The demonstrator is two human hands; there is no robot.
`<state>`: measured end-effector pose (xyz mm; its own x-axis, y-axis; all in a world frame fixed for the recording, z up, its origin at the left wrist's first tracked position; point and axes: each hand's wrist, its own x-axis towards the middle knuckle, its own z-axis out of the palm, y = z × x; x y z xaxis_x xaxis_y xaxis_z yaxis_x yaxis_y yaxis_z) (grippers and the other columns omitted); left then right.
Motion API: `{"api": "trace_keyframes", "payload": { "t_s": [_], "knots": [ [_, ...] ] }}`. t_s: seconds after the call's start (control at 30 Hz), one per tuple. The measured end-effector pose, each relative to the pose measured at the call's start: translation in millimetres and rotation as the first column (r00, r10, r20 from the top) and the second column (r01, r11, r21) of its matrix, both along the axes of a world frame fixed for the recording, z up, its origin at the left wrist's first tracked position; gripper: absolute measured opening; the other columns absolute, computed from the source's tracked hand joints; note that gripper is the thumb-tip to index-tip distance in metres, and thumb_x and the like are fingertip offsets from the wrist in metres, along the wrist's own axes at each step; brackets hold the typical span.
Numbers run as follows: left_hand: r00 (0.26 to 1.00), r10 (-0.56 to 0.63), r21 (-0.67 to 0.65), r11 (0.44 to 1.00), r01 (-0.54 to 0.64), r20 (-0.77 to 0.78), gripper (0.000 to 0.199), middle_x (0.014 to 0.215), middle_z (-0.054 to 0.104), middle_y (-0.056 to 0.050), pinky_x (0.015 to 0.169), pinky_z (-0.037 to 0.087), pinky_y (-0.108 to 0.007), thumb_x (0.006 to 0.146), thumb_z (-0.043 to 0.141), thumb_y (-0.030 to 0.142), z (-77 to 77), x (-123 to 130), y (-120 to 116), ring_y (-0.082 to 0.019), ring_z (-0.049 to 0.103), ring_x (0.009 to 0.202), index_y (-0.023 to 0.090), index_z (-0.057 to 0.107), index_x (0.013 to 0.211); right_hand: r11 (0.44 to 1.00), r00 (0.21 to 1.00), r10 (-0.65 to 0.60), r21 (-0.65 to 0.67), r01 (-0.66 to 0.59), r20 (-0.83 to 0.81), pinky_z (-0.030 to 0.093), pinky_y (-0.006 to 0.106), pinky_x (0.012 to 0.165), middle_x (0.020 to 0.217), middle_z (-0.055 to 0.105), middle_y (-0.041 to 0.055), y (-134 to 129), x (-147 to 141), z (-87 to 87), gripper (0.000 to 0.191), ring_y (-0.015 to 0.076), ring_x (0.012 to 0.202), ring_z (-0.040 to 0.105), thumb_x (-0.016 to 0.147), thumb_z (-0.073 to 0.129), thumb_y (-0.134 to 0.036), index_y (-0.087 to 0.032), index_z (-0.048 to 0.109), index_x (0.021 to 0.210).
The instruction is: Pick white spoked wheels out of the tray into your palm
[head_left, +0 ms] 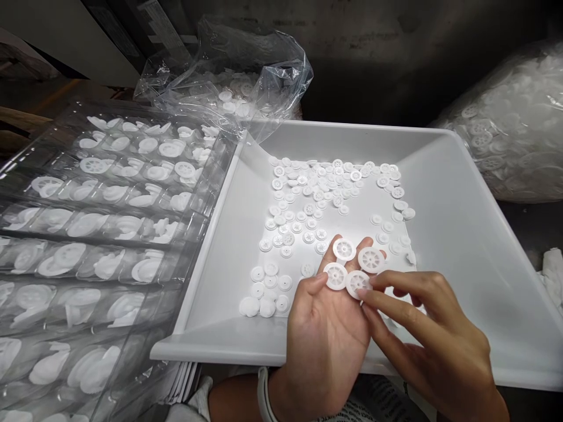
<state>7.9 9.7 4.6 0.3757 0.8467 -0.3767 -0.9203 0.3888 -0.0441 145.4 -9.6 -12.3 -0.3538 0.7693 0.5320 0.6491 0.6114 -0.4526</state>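
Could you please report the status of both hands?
Left hand palm up, bearing four white wheels. Right hand touching one wheel. White bin beneath; nothing blocking.

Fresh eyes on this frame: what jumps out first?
Four white spoked wheels on the left hand, near the centre, with the right hand at the lowest one. White discs lie scattered across the big tray beneath. Clear compartmented trays of white parts line the left side.

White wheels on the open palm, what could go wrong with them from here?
One of the four wheels might slide off the left hand, since they rest on an open palm. The right hand, touching one wheel, could nudge its neighbours, as they sit close together. Any that fell might get lost among the white discs scattered in the tray below.
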Motion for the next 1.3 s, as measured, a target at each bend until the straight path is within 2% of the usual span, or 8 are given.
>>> {"api": "trace_keyframes", "payload": {
  "t_s": [0.2, 0.3, 0.4, 0.57, 0.67, 0.83, 1.1, 1.3],
  "knots": [
    [0.998, -0.041, -0.059, 0.997, 0.039, -0.038, 0.056, 0.137, 0.064, -0.014, 0.099, 0.051, -0.030, 0.095, 0.044, 0.027, -1.9, -2.1, -0.7, -0.021, 0.069, 0.113, 0.017, 0.042, 0.150, 0.999, 0.997, -0.040, -0.010, 0.040, -0.068, 0.046, 0.032, 0.083, 0.109, 0.061, 0.0100, -1.9, 1.2, 4.4, 0.019, 0.0177, 0.100, 0.056, 0.092, 0.062, 0.003, -0.008, 0.069, 0.106],
    [0.998, -0.043, -0.071, 0.997, 0.039, -0.053, 0.058, 0.142, 0.062, -0.015, 0.101, 0.052, -0.032, 0.094, 0.046, 0.027, -3.2, -1.9, -2.3, -0.022, 0.066, 0.121, 0.017, 0.040, 0.151, 0.999, 0.995, -0.039, 0.016, 0.040, -0.097, 0.046, 0.031, 0.078, 0.104, 0.060, 0.0088, -3.3, -0.2, 7.8, 0.022, 0.0162, 0.095, 0.056, 0.089, 0.062, 0.006, -0.009, 0.068, 0.104],
    [0.998, -0.034, -0.079, 0.996, 0.030, -0.054, 0.058, 0.145, 0.060, -0.015, 0.108, 0.049, -0.034, 0.096, 0.044, 0.025, -3.6, -1.7, -3.1, -0.022, 0.060, 0.132, 0.016, 0.038, 0.152, 0.999, 0.990, -0.040, 0.011, 0.042, -0.136, 0.045, 0.029, 0.068, 0.088, 0.056, 0.0053, -6.1, -2.0, 13.1, 0.021, 0.0136, 0.083, 0.054, 0.087, 0.058, 0.008, -0.011, 0.064, 0.097],
    [0.998, -0.035, -0.081, 0.996, 0.030, -0.061, 0.056, 0.146, 0.059, -0.016, 0.112, 0.047, -0.038, 0.097, 0.041, 0.025, -2.9, -2.8, -3.1, -0.026, 0.053, 0.140, 0.015, 0.037, 0.153, 0.993, 0.983, 0.096, -0.052, -0.106, -0.157, 0.048, 0.034, 0.060, 0.070, 0.049, 0.0011, -11.0, 5.3, 18.4, 0.029, 0.0131, 0.062, 0.049, 0.079, 0.050, 0.010, -0.015, 0.057, 0.091],
    [0.998, -0.030, -0.077, 0.997, 0.025, -0.055, 0.056, 0.146, 0.059, -0.017, 0.112, 0.047, -0.037, 0.098, 0.040, 0.025, -2.6, -3.6, -3.0, -0.026, 0.052, 0.140, 0.014, 0.037, 0.153, 0.983, 0.979, 0.149, -0.082, -0.161, -0.140, 0.042, 0.034, 0.053, 0.064, 0.045, 0.0009, -12.4, 11.2, 16.9, 0.028, 0.0138, 0.057, 0.044, 0.076, 0.048, 0.009, -0.016, 0.054, 0.086],
    [0.999, -0.027, -0.066, 0.998, 0.024, -0.044, 0.057, 0.148, 0.058, -0.017, 0.113, 0.045, -0.038, 0.098, 0.039, 0.026, -3.9, -4.0, -3.6, -0.026, 0.051, 0.141, 0.015, 0.035, 0.154, 0.981, 0.973, 0.181, -0.050, -0.190, -0.143, 0.034, 0.031, 0.050, 0.061, 0.039, 0.0000, -12.2, 16.0, 13.0, 0.026, 0.0134, 0.055, 0.041, 0.077, 0.047, 0.008, -0.016, 0.053, 0.084],
    [0.999, -0.036, -0.087, 0.996, 0.032, -0.038, 0.060, 0.147, 0.058, -0.019, 0.110, 0.048, -0.036, 0.100, 0.038, 0.040, -2.3, -3.7, -5.7, -0.023, 0.062, 0.130, 0.015, 0.033, 0.154, 0.964, 0.960, 0.250, -0.054, -0.259, -0.126, 0.036, 0.031, 0.048, 0.060, 0.040, -0.0011, -7.5, 21.5, 14.3, 0.028, 0.0124, 0.054, 0.043, 0.073, 0.048, 0.010, -0.016, 0.055, 0.082],
    [0.999, -0.042, -0.062, 0.997, 0.042, -0.004, 0.060, 0.147, 0.058, -0.019, 0.109, 0.047, -0.036, 0.100, 0.039, 0.039, -3.1, -1.9, -4.5, -0.023, 0.065, 0.127, 0.015, 0.033, 0.154, 0.960, 0.954, 0.276, -0.008, -0.279, -0.115, 0.034, 0.029, 0.045, 0.058, 0.037, -0.0022, -2.3, 26.0, 14.1, 0.027, 0.0123, 0.053, 0.041, 0.073, 0.049, 0.009, -0.017, 0.055, 0.080]
  ]
}}
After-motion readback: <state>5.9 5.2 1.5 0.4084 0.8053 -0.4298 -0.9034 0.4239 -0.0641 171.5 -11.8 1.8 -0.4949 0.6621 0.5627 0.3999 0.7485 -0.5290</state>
